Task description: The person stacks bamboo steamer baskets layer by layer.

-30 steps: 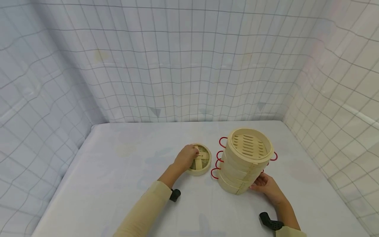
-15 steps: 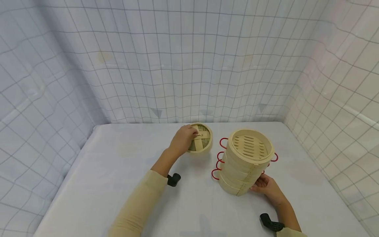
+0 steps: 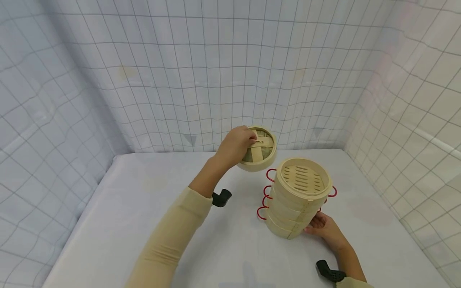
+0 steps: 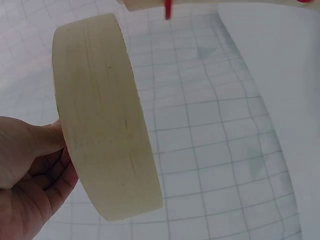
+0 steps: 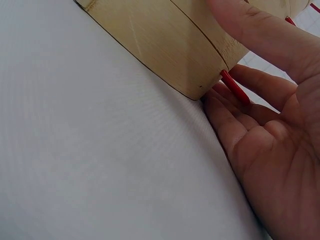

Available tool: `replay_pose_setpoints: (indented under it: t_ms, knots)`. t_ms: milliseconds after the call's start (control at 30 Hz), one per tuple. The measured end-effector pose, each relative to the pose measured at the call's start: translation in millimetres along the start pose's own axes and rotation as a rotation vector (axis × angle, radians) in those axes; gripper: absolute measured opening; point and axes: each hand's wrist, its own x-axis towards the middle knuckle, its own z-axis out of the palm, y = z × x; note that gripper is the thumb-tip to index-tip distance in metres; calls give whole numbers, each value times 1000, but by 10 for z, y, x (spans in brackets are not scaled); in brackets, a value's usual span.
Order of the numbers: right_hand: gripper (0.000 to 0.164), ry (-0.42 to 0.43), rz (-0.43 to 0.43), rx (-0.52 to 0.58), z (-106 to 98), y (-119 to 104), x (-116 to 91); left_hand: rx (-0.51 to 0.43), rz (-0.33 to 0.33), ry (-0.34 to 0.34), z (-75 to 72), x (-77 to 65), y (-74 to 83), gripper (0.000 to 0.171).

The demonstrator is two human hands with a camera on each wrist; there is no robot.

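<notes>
My left hand (image 3: 235, 146) pinches a round bamboo steamer lid (image 3: 257, 155) by its top and holds it tilted, up off the table. In the left wrist view the lid's pale side wall (image 4: 100, 115) faces the camera, with the fingers behind its edge. Up front to the right stands a stack of bamboo steamer baskets (image 3: 288, 208), its slotted top tier uncovered. My right hand (image 3: 325, 230) holds the bottom of this stack at its right side. The right wrist view shows the thumb along the wall and fingers around a red handle (image 5: 235, 88) at the base.
More red cord handles (image 3: 265, 191) stick out from the stack's left side. A white cloth covers the table (image 3: 144, 224), and gridded white curtains (image 3: 201, 80) enclose it at the back and both sides. Each wrist carries a black mount (image 3: 221, 197).
My left hand has lifted the lid off the table, first away from me, then up and right toward the steamer stack. The right hand and the stack have stayed in place.
</notes>
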Motion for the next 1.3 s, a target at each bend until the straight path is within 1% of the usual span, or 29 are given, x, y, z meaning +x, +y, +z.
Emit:
replay_pose_setpoints:
  t_ms: [167, 267, 367, 500, 633, 800, 900, 1100, 1300]
  knots:
    - [71, 1, 4, 4, 0, 14, 1, -24, 22, -80, -120, 136, 315, 14]
    - [71, 7, 6, 6, 3, 18, 1, -26, 60, -113, -135, 194, 488, 15]
    - [72, 10, 9, 4, 5, 17, 4, -3, 101, -139, -112, 239, 636, 17]
    - [72, 16, 18, -16, 4, 11, 5, 18, 138, -167, -52, 284, 799, 18]
    - [71, 16, 18, -17, 6, 7, 4, 16, 156, -195, 18, 303, 929, 18]
    - [68, -3, -15, 6, 8, 5, 6, 34, 163, -227, 99, 306, 1042, 19]
    - [67, -12, -32, 10, 12, 2, 8, 55, 160, -245, 145, 301, 1079, 19]
    - [68, -2, -18, -5, 11, 0, 4, 66, 166, -258, 214, 277, 1122, 19]
    - [70, 0, -6, 1, 1, 31, 8, 103, 183, -264, 257, 254, 1142, 20]
